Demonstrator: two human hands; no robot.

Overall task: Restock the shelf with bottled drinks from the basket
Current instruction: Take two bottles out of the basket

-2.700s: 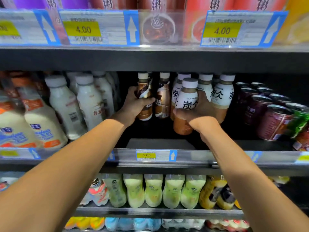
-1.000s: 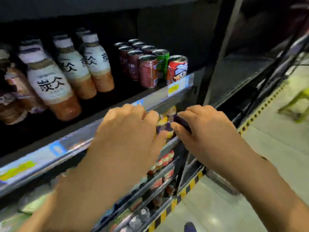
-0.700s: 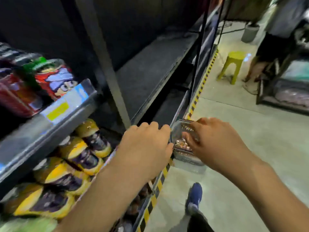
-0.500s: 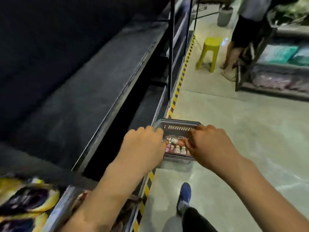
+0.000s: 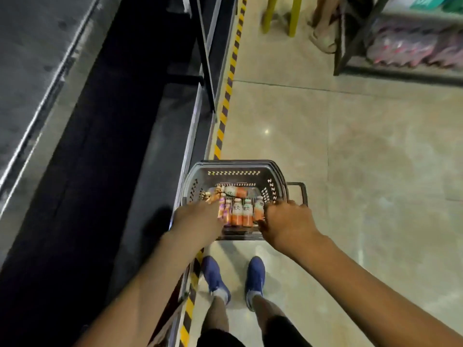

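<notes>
Bottles [image 5: 240, 214] lie in the basket [image 5: 233, 172] on the floor, caps pointing away, between both hands; left hand [image 5: 198, 219] seems nearer, right hand [image 5: 285, 221] just beside them; blur hides whether either grip is open or closed.

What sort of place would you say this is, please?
Probably a shop aisle: a basket of bottles on the floor, shelving at the left, a rack of goods opposite.

The left grip [image 5: 198, 219] covers the near-left corner of the basket [image 5: 233, 163], fingertips blurred among the bottles [image 5: 238, 214]; whether it holds one cannot be told. The right grip [image 5: 285, 221] hides its fingers under its knuckles. Bottle labels are too small to read. The top edge crops the yellow stool [image 5: 293, 16].
</notes>
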